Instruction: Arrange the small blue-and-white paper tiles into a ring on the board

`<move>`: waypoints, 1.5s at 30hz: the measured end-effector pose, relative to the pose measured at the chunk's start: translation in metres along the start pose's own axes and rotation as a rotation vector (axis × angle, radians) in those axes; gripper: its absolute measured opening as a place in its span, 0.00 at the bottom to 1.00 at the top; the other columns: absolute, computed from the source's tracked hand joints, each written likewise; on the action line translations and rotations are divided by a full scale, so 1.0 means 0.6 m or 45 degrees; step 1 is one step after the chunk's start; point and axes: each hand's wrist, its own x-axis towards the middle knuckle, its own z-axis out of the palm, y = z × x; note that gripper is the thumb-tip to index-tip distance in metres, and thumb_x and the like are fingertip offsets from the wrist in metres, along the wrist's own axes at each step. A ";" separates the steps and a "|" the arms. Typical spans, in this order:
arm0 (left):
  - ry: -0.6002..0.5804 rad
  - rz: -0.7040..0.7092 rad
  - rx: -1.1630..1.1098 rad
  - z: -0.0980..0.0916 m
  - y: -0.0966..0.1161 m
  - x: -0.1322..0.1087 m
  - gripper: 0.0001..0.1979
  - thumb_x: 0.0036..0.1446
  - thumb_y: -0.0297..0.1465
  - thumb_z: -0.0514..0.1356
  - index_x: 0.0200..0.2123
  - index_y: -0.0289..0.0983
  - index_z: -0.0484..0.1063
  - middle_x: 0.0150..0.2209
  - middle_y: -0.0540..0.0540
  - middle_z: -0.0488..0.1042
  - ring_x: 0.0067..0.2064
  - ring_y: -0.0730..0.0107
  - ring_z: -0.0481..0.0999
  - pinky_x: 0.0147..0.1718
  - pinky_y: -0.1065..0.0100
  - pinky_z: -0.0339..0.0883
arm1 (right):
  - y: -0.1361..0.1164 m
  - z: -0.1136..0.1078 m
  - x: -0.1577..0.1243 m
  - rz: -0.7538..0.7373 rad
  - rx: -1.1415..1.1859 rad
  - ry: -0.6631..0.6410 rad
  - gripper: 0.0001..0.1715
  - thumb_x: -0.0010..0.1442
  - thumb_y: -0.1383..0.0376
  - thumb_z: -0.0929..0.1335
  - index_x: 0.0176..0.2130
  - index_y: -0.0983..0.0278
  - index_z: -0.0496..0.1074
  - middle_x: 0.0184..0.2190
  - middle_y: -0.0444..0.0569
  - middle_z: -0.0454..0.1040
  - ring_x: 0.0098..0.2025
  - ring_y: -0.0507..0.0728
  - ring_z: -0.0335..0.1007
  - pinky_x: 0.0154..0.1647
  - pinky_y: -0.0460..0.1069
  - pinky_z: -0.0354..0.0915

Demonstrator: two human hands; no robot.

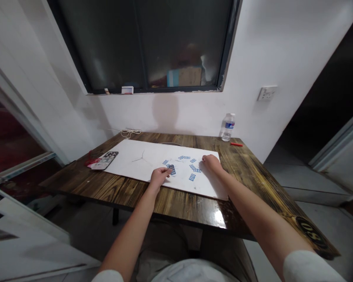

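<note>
A white board (129, 154) lies flat, with several small blue-and-white striped pieces (192, 177) spread over its right half. My left hand (159, 176) pinches a darker blue striped piece (172, 169) between thumb and fingers, low over the board; whether it is one piece or a stack I cannot tell. To the right of the scattered pieces, my right hand (212, 163) is closed, fingertips together near the board's right end. What it holds, if anything, is too small to make out. Thin dark lines mark the board's left half.
On the dark wooden table (114, 192), a phone in a patterned case (106, 160) overlaps the board's left end. A water bottle (228, 127) and a red stick-like object (236, 144) are at the back right. A pale cord (131, 132) lies at the back left, by the wall.
</note>
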 end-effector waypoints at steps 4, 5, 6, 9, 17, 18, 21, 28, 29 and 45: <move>-0.006 0.006 0.004 0.000 -0.002 0.001 0.21 0.32 0.45 0.70 0.25 0.34 0.78 0.19 0.49 0.72 0.23 0.74 0.67 0.22 0.72 0.59 | 0.005 0.006 0.005 0.036 0.094 0.086 0.17 0.59 0.65 0.64 0.45 0.66 0.76 0.42 0.58 0.76 0.45 0.59 0.71 0.40 0.47 0.60; -0.005 0.008 0.005 0.000 -0.003 0.001 0.21 0.32 0.45 0.70 0.25 0.34 0.78 0.19 0.49 0.72 0.23 0.74 0.68 0.22 0.72 0.60 | 0.007 0.007 0.007 0.040 0.110 0.096 0.17 0.59 0.64 0.64 0.46 0.66 0.76 0.43 0.57 0.76 0.45 0.59 0.71 0.40 0.46 0.60; -0.003 0.010 0.007 0.000 -0.003 0.002 0.21 0.32 0.45 0.71 0.25 0.34 0.78 0.19 0.48 0.73 0.23 0.73 0.68 0.23 0.72 0.60 | 0.008 0.008 0.009 0.040 0.118 0.099 0.17 0.59 0.64 0.65 0.46 0.65 0.76 0.44 0.57 0.76 0.46 0.59 0.71 0.40 0.46 0.60; 0.002 0.016 0.006 0.000 -0.005 0.003 0.21 0.31 0.45 0.71 0.26 0.34 0.78 0.20 0.47 0.74 0.23 0.73 0.69 0.23 0.72 0.61 | 0.012 0.010 0.016 0.032 0.111 0.083 0.18 0.59 0.64 0.65 0.47 0.65 0.76 0.45 0.55 0.77 0.46 0.59 0.71 0.41 0.46 0.60; -0.008 0.034 0.036 -0.001 -0.004 0.003 0.21 0.32 0.46 0.70 0.25 0.34 0.78 0.20 0.48 0.73 0.23 0.73 0.69 0.24 0.72 0.61 | 0.009 0.008 0.018 0.031 0.077 0.065 0.17 0.58 0.65 0.65 0.46 0.65 0.76 0.44 0.56 0.76 0.45 0.59 0.71 0.40 0.46 0.60; -0.006 0.030 0.031 -0.001 -0.004 0.003 0.21 0.32 0.46 0.70 0.26 0.34 0.78 0.20 0.48 0.73 0.23 0.73 0.69 0.24 0.72 0.61 | 0.009 0.008 0.018 0.031 0.071 0.065 0.17 0.58 0.65 0.65 0.46 0.66 0.76 0.44 0.56 0.76 0.45 0.59 0.71 0.40 0.46 0.60; -0.004 0.021 0.016 0.000 -0.004 0.003 0.21 0.32 0.45 0.71 0.26 0.34 0.78 0.20 0.48 0.74 0.23 0.74 0.68 0.24 0.72 0.61 | 0.008 0.006 0.018 0.023 0.055 0.058 0.17 0.57 0.66 0.65 0.45 0.66 0.77 0.43 0.57 0.76 0.44 0.59 0.71 0.39 0.46 0.60; -0.008 0.026 -0.001 0.002 -0.004 0.003 0.21 0.32 0.44 0.71 0.25 0.34 0.78 0.21 0.48 0.74 0.24 0.74 0.68 0.24 0.72 0.61 | 0.004 0.010 0.019 0.036 0.045 0.064 0.17 0.58 0.68 0.64 0.44 0.66 0.77 0.41 0.56 0.77 0.43 0.58 0.72 0.39 0.46 0.60; -0.007 0.025 -0.002 0.002 -0.003 0.002 0.21 0.32 0.45 0.71 0.25 0.34 0.78 0.21 0.48 0.74 0.24 0.74 0.68 0.24 0.72 0.61 | 0.003 0.010 0.018 0.037 0.045 0.069 0.17 0.58 0.68 0.63 0.43 0.66 0.77 0.41 0.56 0.77 0.43 0.58 0.72 0.40 0.46 0.60; -0.025 0.010 0.004 0.002 -0.004 0.003 0.21 0.31 0.45 0.71 0.25 0.34 0.78 0.21 0.47 0.74 0.24 0.73 0.68 0.24 0.72 0.61 | -0.025 -0.009 0.037 0.099 -0.046 -0.037 0.16 0.57 0.68 0.66 0.41 0.74 0.78 0.39 0.65 0.77 0.41 0.62 0.74 0.39 0.48 0.63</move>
